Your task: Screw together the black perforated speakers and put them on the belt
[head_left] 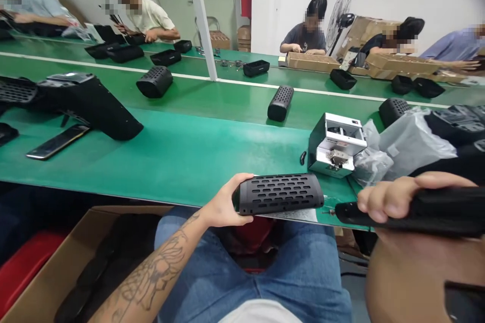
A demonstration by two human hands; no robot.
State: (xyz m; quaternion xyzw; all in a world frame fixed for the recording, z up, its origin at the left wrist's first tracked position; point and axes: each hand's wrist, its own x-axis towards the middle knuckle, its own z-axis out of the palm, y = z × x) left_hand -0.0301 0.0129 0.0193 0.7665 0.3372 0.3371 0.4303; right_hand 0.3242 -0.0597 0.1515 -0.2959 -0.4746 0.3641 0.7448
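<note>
My left hand (227,202) grips one end of a black speaker housing (282,193) with a slotted grille, held at the front edge of the green table (212,151). In my right hand (397,199) is a black electric screwdriver (447,209), lying roughly level, its bit pointing left. The bit's tip is close to the housing's right end; whether they touch I cannot tell. Behind them stands a white and black screw feeder (336,145). A small black piece (303,157) lies beside the feeder.
On the left, a black stand-like part (102,106) and a phone (56,142) lie on the table. Plastic bags (413,139) crowd the right. More housings (280,103) sit on the belt beyond. Several people work opposite. An open carton (49,272) stands low at left.
</note>
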